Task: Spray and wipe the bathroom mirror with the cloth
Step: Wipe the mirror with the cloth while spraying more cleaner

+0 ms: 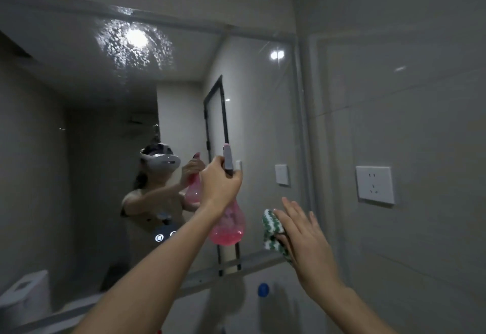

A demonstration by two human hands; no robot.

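Hands at mirror (79, 123)
Right hand (307, 239) presses cloth (272, 228), fingers straight; left hand (219, 183) fingers clamped on spray bottle (228, 226).

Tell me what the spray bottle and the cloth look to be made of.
Spray bottle: looks like translucent pink plastic with a glossy finish; light passes through its rounded body and liquid shows inside. The left hand grips its neck.

Cloth: seems a soft woven or knitted textile, matte, with green and white zigzag stripes and a fuzzy, folded edge. The right hand presses it against the mirror with straight fingers.
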